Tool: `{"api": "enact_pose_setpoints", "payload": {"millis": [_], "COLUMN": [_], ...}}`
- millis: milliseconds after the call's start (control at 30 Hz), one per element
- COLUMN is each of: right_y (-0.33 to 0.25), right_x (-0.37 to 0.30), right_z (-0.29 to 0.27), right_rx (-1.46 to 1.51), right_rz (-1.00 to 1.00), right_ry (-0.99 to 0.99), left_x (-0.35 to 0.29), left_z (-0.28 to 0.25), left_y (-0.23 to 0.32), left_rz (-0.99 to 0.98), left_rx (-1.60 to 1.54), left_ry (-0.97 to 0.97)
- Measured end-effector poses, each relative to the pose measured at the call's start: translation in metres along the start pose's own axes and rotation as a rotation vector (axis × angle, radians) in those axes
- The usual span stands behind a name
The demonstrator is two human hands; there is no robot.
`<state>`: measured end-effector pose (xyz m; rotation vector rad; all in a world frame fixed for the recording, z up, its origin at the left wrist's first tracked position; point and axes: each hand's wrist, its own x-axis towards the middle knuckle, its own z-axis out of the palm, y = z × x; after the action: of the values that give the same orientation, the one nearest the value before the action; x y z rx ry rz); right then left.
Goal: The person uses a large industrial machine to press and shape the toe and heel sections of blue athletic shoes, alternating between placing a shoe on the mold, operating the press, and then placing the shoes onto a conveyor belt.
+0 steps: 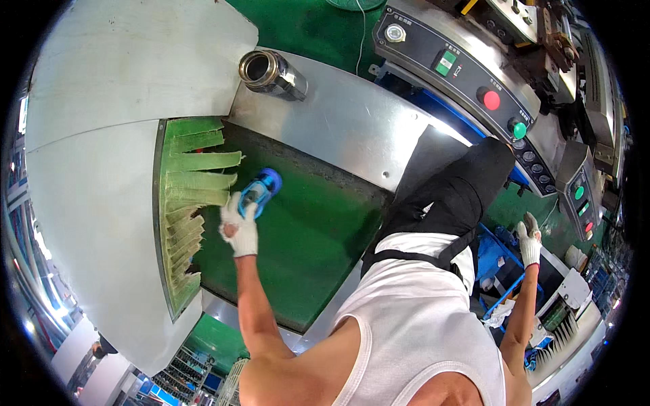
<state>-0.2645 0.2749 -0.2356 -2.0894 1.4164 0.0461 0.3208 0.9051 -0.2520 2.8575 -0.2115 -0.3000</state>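
My left hand point(240, 227), in a white knit glove, reaches over the green conveyor belt point(305, 250). Its thumb and fingers grip the near end of a blue, rounded, hollow-looking part point(263, 190), whose exact kind I cannot make out. The part is tilted, with its darker blue end pointing away from me, beside the green strip curtain point(193, 179). Far off to the right, my right hand point(529, 238), gloved in white too, is raised with fingers stretched and nothing visible in it. It is nearest to a blue crate point(500, 271).
An open metal flask point(271, 74) stands on the steel ledge point(332, 108) beyond the belt. A control panel point(460, 74) with red and green buttons lies at the upper right. The white machine housing point(95, 203) rises on the left. A smaller button box point(580, 193) is at the right.
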Motion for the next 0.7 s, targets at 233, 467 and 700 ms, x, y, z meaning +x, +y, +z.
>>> {"api": "enact_pose_setpoints", "payload": {"millis": [233, 467, 700], "right_y": [-0.199, -0.353, -0.403], "right_x": [0.003, -0.007, -0.03], "right_z": [0.014, 0.081, 0.167], "right_rx": [-0.033, 0.217, 0.148], "right_rz": [-0.214, -0.751, -1.085], "right_ry": [-0.08, -0.416, -0.121], "left_x": [-0.093, -0.066, -0.055], "left_z": [0.038, 0.007, -0.033], "left_y": [0.077, 0.107, 0.318], "left_rz": [0.141, 0.265, 1.084], "left_rx": [0.026, -0.026, -0.405], "left_ry": [0.027, -0.003, -0.051]}}
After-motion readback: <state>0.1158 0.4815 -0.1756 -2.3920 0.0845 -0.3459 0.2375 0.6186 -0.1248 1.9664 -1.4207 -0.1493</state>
